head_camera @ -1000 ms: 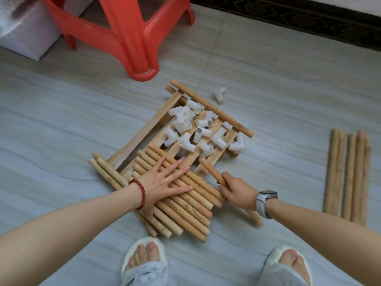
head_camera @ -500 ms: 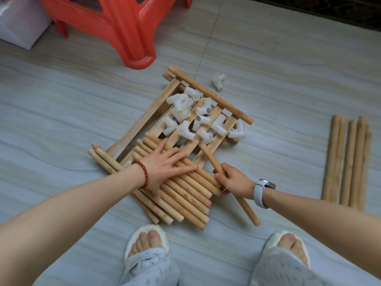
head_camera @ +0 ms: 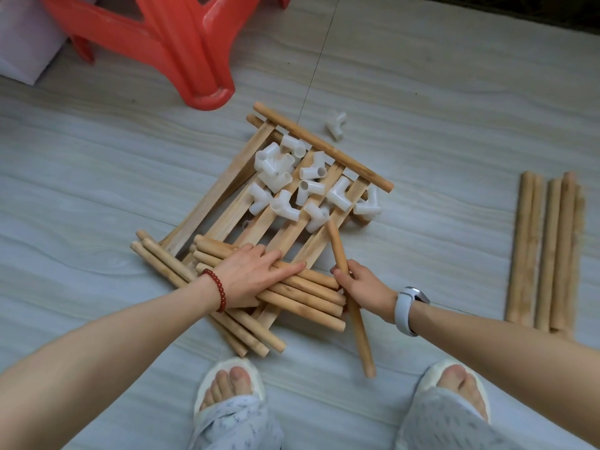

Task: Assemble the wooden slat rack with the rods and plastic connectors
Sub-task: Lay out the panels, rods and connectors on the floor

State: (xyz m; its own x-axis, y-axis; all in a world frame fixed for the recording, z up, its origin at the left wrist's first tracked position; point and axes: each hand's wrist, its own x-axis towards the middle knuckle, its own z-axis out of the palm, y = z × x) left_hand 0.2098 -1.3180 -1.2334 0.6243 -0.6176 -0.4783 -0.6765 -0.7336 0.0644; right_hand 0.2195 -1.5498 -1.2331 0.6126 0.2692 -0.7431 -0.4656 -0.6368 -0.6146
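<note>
A wooden slat panel (head_camera: 227, 203) lies on the floor with several white plastic connectors (head_camera: 285, 186) heaped on its far half. One connector (head_camera: 336, 125) lies apart beyond the panel. A pile of short wooden rods (head_camera: 308, 293) rests on the panel's near end. My left hand (head_camera: 250, 274) lies flat on that pile with its fingers spread. My right hand (head_camera: 363, 287) is closed around a single rod (head_camera: 360, 332), which points steeply from the connectors down toward my feet.
A red plastic stool (head_camera: 181, 43) stands at the back left beside a white box (head_camera: 22, 50). Several long rods (head_camera: 548, 251) lie in a row on the floor at the right. My two slippered feet (head_camera: 230, 391) are at the bottom edge.
My right hand has swung its rod to a steeper angle, away from the pile. My left hand has pushed the pile's rods so that they lie more nearly crosswise.
</note>
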